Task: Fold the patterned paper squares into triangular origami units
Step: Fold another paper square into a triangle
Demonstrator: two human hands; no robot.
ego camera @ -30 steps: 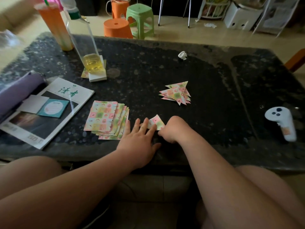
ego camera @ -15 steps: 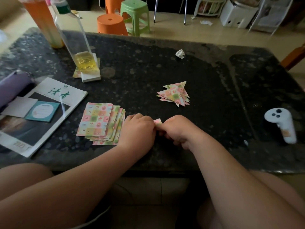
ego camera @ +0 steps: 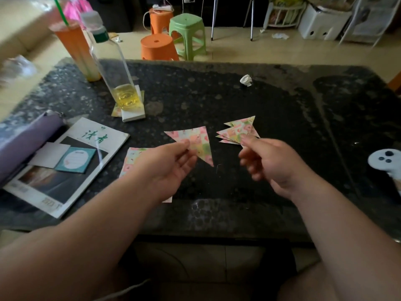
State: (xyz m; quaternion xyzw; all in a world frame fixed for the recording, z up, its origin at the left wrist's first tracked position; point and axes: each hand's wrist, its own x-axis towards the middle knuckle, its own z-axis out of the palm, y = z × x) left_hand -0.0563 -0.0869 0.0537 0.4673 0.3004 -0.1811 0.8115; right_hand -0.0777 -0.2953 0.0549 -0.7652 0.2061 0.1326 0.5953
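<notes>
My left hand [ego camera: 171, 164] is raised above the dark table [ego camera: 282, 118] and pinches a folded patterned triangle [ego camera: 195, 142] by its left edge. My right hand [ego camera: 269, 161] hovers to the right of it with loosely curled fingers and nothing in them. Just past the right fingertips lies a pile of folded triangles [ego camera: 238, 130]. The stack of flat patterned squares [ego camera: 131, 158] sits mostly hidden under my left wrist.
A magazine [ego camera: 71, 161] with cards and a purple pouch [ego camera: 23, 142] lie at the left. A bottle [ego camera: 117, 68] on a white block and an orange drink cup [ego camera: 76, 48] stand at the back left. A paper ball [ego camera: 246, 80] and a white controller [ego camera: 386, 161] are on the right.
Both hands were pressing the paper on the table near the front edge. Now they are lifted, the left holding the folded triangle, and the right has let go and moved right.
</notes>
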